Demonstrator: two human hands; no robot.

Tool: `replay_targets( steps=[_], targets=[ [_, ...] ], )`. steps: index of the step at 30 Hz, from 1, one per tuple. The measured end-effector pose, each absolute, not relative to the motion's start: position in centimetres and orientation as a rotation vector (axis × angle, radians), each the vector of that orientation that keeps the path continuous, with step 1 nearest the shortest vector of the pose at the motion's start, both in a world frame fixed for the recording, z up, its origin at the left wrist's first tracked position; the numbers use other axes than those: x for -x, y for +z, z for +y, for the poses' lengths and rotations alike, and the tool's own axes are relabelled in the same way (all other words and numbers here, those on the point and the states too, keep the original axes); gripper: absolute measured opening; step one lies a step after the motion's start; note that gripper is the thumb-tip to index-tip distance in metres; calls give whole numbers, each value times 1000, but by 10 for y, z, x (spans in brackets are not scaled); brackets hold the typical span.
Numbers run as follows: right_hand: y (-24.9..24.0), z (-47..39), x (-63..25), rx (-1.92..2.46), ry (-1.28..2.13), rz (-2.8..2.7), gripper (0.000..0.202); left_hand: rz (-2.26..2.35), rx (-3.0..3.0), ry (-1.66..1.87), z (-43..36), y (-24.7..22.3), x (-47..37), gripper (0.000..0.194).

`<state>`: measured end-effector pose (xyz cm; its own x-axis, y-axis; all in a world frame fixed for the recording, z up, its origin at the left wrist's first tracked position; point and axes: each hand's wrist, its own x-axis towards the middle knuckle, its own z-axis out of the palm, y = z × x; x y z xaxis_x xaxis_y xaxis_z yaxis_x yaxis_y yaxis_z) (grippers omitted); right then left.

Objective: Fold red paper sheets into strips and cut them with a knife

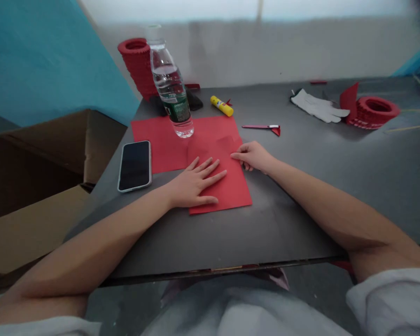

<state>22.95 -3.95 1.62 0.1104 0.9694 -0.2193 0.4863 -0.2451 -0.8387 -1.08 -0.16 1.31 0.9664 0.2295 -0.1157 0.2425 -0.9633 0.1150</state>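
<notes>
A sheet of red paper (227,193) lies on the grey table, its far part lapping over a larger red sheet (168,158). My left hand (196,185) rests flat on the nearer sheet with its fingers spread. At that sheet's right edge, my right hand (252,156) pinches the paper between thumb and forefinger; the other fingers curl underneath. The near sheet bulges slightly by its far end. Beyond both hands, a water bottle (173,93) stands on the larger sheet.
A phone (135,165) lies left of the paper, near an open cardboard box (108,144). Farther back are a yellow glue stick (221,106), a slim pink-handled cutter (261,127), a white glove (318,106), a red paper ring stack (374,113) and a taller red stack (136,67).
</notes>
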Motion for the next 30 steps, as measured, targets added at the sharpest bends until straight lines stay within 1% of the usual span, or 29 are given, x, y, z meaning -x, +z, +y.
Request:
replay_targets(
  steps=[20,30],
  targets=[
    [12,-32,-234,1749,1129,-1424,37,461,-2997,-100,-6,15,5,73],
    [22,-36,-236,1748,1218,-1535,38,471,-3016,-63,-6,14,4,71]
  ],
)
